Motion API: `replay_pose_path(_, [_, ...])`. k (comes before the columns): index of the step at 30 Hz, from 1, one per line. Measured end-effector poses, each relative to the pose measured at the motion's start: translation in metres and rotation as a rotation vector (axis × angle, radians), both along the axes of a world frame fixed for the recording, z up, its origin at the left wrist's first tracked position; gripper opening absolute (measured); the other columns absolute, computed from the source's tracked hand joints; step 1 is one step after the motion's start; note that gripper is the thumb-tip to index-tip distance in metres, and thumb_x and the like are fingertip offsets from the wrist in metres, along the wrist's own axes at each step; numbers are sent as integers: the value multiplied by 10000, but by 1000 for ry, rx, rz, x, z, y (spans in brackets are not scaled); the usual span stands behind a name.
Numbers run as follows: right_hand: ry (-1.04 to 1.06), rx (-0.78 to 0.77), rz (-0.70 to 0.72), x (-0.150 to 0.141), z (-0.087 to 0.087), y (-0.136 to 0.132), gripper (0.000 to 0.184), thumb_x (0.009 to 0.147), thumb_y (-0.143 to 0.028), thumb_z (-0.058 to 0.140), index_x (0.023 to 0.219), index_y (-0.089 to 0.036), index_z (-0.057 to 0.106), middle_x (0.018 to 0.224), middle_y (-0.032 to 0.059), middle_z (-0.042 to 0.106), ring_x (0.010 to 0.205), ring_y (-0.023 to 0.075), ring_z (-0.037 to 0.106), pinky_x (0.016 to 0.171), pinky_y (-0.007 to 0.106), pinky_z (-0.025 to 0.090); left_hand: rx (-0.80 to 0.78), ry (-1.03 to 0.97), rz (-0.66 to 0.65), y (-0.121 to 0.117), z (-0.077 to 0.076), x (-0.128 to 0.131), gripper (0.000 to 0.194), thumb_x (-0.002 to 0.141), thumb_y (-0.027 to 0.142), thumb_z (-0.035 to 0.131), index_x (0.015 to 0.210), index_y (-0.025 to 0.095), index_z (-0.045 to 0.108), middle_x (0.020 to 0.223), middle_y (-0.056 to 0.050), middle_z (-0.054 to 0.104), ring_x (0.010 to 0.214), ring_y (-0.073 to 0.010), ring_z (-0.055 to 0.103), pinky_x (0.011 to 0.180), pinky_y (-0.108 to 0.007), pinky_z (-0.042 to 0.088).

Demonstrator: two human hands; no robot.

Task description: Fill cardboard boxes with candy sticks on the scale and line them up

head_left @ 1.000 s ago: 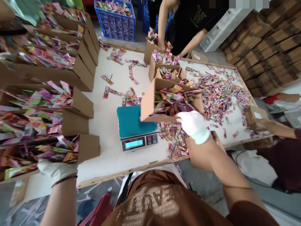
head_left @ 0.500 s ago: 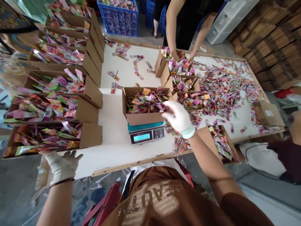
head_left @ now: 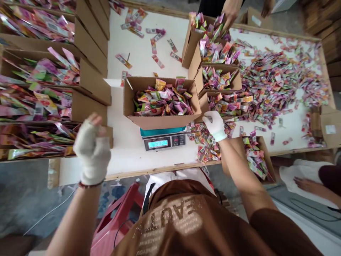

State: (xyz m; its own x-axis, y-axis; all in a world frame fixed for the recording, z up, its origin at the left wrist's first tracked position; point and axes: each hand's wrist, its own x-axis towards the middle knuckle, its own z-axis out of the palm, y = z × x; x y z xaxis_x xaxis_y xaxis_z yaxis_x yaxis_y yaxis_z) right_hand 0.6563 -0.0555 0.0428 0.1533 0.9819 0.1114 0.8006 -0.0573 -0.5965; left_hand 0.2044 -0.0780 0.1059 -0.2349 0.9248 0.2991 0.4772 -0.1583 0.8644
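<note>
- The left hand (head_left: 93,149), in a white knitted glove with bare fingertips, is raised palm-up with its fingers loosely bent and the grip fairly wide.
- The right hand (head_left: 215,125), in a white glove with a pale green cuff, has its fingers curved toward the thumb, leaving a narrow gap.
- Just left of the right hand stands an open, rectangular brown cardboard box (head_left: 165,122), filled with slim, shiny pink, purple, green and orange packets (head_left: 162,101).
- Under that box, between the two hands, sits a grey digital scale with a teal platform (head_left: 163,131); its blue-lit display (head_left: 158,143) is too blurred to read surely.
- Beneath and around the right hand, loose packets (head_left: 207,149) lie on the white, wood-edged table (head_left: 128,160).
- Right of the right hand, past a tilted, filled brown carton (head_left: 239,144) beside the forearm, a broad heap of similar packets (head_left: 277,81) spreads farther out.
- Beyond the right hand runs a row of filled cartons; a co-worker's bare hand (head_left: 231,12) is at the farthest.
- The left hand overlaps the end of the nearest filled carton (head_left: 109,137) in the left-hand row; whether they touch cannot be told.
</note>
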Motion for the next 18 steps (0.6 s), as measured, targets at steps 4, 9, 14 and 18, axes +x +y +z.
replay_pose_path(4, [-38, -37, -7, -9, 0, -41, 326, 1004, -349, 481, 1218, -178, 655, 1294, 172, 635, 1284, 287, 576, 1141, 472, 464, 308, 364, -280, 104, 58, 25, 452, 1005, 272, 538, 1341, -16, 627, 1373, -97, 662, 1351, -271, 582, 1184, -497, 393])
replay_pose_path(9, [-111, -458, -127, -15, -8, -106, 433, 975, -377, 648, 1381, -229, 609, 1414, 146, 580, 1305, 309, 558, 1108, 533, 480, 65, 666, -621, 126, 34, 62, 1229, 684, 722, 786, 1572, -12, 356, 1669, -252, 288, 1545, -530, 187, 1188, -734, 177])
replay_pose_path(14, [-150, -658, -183, -4, -18, -112, 441, 996, -423, 666, 1360, -181, 605, 1375, 115, 604, 1176, 252, 637, 996, 480, 561, 18, 715, -615, 97, 14, 64, 1347, 621, 840, 764, 1636, 95, 284, 1743, -223, 22, 1582, -518, -6, 1237, -705, 47])
replay_pose_path(18, [-175, -795, -194, -1, -33, -89, 440, 986, -408, 684, 1354, -180, 610, 1362, 114, 612, 1155, 247, 644, 980, 472, 573, 20, 725, -613, 106, 21, 66, 1207, 768, 867, 596, 1637, 91, 282, 1749, -188, 78, 1601, -463, 35, 1274, -658, 93])
